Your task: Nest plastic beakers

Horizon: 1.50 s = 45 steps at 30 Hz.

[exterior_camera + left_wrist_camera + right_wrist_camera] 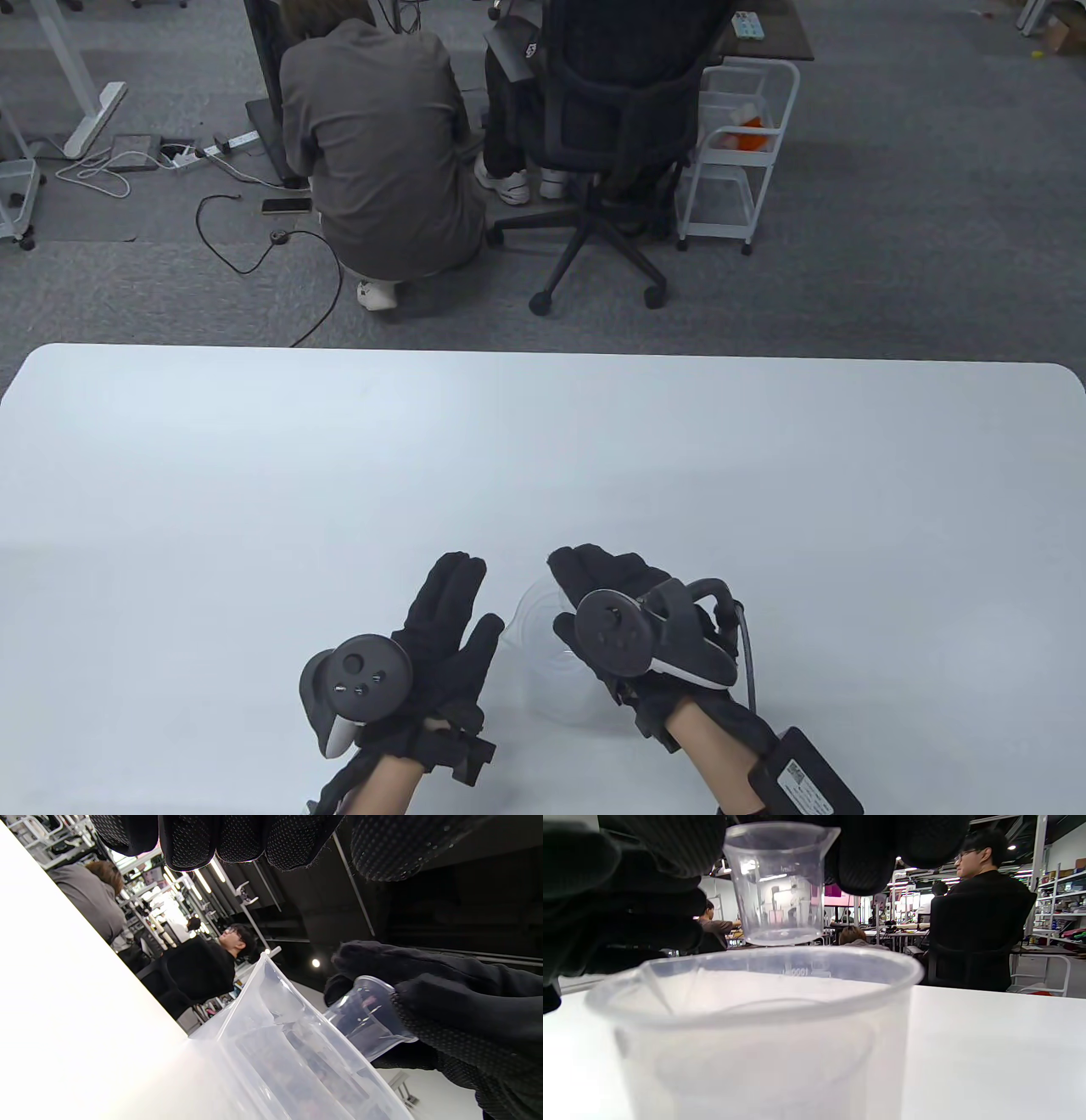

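Note:
A large translucent plastic beaker (pixel 547 654) stands upright on the white table (pixel 254 475) near the front edge; it also shows in the left wrist view (pixel 297 1065) and the right wrist view (pixel 755 1035). My right hand (pixel 628 628) holds a small clear beaker (pixel 778 887) by its rim, just above the large beaker's mouth; it also shows in the left wrist view (pixel 367 1018). In the table view the hand hides the small beaker. My left hand (pixel 441 628) is open beside the large beaker's left side, fingers extended, not gripping anything.
Beyond the table's far edge a crouching person (pixel 382 153) and a seated person in a black office chair (pixel 611 127) are on the carpet. A white wire cart (pixel 738 144) stands to the right of the chair.

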Each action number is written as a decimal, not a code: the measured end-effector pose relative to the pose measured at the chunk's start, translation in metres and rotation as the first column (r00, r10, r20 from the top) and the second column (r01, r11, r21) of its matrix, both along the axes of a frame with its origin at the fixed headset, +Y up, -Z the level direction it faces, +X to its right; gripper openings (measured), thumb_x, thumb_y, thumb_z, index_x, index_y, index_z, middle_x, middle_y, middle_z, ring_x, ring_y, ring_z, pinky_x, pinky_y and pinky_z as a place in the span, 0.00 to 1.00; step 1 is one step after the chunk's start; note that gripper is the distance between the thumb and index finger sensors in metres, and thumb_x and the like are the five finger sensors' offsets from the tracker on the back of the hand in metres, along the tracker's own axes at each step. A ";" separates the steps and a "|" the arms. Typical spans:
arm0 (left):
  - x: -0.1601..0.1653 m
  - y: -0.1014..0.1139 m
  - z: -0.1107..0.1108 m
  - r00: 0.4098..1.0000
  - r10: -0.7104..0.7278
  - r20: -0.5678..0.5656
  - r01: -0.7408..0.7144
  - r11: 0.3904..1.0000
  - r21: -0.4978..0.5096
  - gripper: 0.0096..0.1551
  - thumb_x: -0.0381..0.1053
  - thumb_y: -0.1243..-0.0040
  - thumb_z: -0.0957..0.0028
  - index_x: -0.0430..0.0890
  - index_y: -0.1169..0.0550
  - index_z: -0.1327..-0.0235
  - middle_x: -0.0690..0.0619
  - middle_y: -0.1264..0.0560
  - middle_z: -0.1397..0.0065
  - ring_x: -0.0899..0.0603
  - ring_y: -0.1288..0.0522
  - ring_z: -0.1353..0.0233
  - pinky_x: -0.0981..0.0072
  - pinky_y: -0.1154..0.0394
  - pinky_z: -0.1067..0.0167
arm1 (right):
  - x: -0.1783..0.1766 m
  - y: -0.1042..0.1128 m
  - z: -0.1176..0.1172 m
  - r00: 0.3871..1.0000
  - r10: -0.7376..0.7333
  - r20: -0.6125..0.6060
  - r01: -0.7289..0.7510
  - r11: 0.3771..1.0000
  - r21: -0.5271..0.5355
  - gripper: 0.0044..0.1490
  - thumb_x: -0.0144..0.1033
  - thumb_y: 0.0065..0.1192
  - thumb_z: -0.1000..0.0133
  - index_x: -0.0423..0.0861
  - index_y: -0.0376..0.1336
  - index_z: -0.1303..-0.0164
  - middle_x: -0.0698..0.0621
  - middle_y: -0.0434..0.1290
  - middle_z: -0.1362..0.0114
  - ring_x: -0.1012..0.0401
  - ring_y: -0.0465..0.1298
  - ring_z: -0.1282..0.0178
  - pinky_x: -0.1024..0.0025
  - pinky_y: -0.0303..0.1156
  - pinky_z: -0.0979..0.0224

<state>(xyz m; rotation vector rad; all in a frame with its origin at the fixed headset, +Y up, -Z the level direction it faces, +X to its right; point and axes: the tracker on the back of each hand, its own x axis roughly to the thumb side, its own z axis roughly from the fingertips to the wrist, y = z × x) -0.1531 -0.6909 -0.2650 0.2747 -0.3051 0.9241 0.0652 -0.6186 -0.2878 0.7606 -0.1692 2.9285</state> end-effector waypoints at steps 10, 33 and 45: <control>0.000 0.000 -0.001 1.000 -0.004 0.003 0.004 1.000 -0.004 0.38 0.61 0.48 0.47 0.45 0.36 0.26 0.41 0.44 0.19 0.27 0.38 0.22 0.36 0.36 0.32 | -0.011 -0.017 0.000 0.997 0.075 -0.025 -0.076 0.997 -0.020 0.42 0.53 0.63 0.47 0.46 0.57 0.26 0.43 0.65 0.20 0.44 0.69 0.28 0.45 0.64 0.29; -0.013 0.019 -0.002 0.950 -0.303 0.075 0.308 0.949 -0.072 0.49 0.74 0.52 0.51 0.51 0.43 0.21 0.42 0.52 0.15 0.24 0.50 0.17 0.26 0.49 0.28 | 0.137 -0.039 0.020 0.906 -0.393 0.158 0.393 0.919 0.029 0.53 0.67 0.54 0.48 0.48 0.44 0.21 0.39 0.50 0.13 0.37 0.53 0.16 0.37 0.50 0.22; -0.024 -0.007 -0.006 0.942 -0.328 0.069 0.334 0.935 -0.119 0.50 0.76 0.53 0.53 0.51 0.43 0.21 0.43 0.52 0.15 0.24 0.53 0.17 0.24 0.51 0.28 | 0.161 -0.088 0.026 0.862 -0.474 0.180 0.486 0.873 -0.029 0.55 0.68 0.53 0.48 0.47 0.43 0.21 0.38 0.49 0.13 0.36 0.51 0.16 0.36 0.47 0.23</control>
